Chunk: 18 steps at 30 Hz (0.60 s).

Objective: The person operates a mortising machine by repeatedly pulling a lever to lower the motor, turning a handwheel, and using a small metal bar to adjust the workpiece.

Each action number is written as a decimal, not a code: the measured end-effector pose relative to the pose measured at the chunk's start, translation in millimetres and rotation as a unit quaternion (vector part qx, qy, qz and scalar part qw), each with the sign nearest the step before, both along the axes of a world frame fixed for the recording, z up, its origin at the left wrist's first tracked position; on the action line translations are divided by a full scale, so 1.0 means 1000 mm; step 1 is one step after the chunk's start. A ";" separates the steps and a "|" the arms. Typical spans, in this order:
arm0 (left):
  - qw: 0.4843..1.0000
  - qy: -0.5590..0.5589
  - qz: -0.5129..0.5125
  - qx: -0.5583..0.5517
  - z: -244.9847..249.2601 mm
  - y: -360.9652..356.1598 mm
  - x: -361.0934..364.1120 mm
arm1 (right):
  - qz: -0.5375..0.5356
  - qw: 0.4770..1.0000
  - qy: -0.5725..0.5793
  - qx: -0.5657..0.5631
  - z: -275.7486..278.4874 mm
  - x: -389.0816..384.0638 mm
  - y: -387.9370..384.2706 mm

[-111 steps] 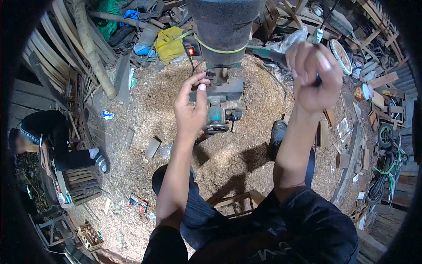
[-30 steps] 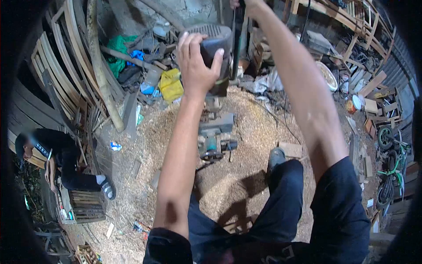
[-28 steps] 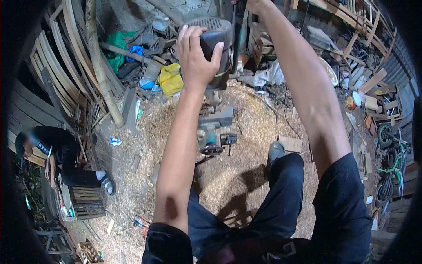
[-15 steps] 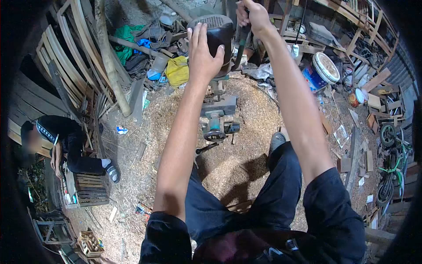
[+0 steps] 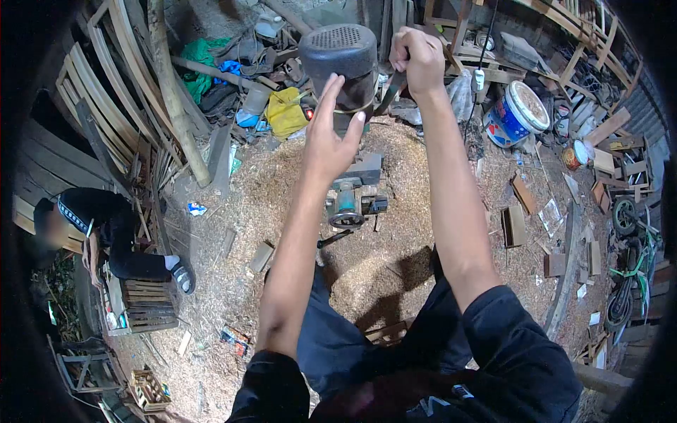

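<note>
A bench machine with a dark cylindrical motor housing (image 5: 338,53), its top perforated, stands in front of me. My left hand (image 5: 333,134) is at the near side of the housing, fingers stretched out and thumb apart; whether it touches is hard to tell. To the right of the housing, my right hand (image 5: 421,62) is closed around the upper end of a dark lever (image 5: 390,96), whose grip is hidden by the fingers. Below the housing are the machine's metal table (image 5: 365,168) and a round handwheel (image 5: 346,219). My forearms partly cover the machine.
Wood shavings (image 5: 381,282) cover the floor. At the left, another person (image 5: 106,229) sits bent over beside a slatted crate (image 5: 149,303). A paint bucket (image 5: 518,116), wood offcuts (image 5: 513,227) and a small bike (image 5: 624,282) are on the right. A yellow sack (image 5: 285,113) lies behind.
My right hand has come down and slightly right along with the lever. My left hand has slid lower, from the housing's top edge to its side. The view has shifted slightly.
</note>
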<state>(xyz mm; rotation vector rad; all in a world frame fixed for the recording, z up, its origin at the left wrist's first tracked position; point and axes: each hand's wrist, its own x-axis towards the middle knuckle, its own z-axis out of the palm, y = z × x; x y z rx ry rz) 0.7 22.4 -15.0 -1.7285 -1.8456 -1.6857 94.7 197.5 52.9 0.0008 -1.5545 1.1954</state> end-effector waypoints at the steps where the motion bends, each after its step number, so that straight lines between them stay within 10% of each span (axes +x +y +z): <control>1: 1.000 -0.025 -0.013 -0.007 -0.003 -0.003 0.000 | -0.001 1.000 0.008 0.004 -0.003 0.000 -0.001; 5: 0.974 -0.207 -0.066 0.055 -0.020 -0.008 0.007 | 0.028 0.998 0.050 0.020 -0.017 0.007 -0.014; 18: 0.975 -0.208 -0.012 0.078 -0.070 -0.009 -0.015 | 0.050 0.996 0.068 -0.026 -0.053 0.031 -0.049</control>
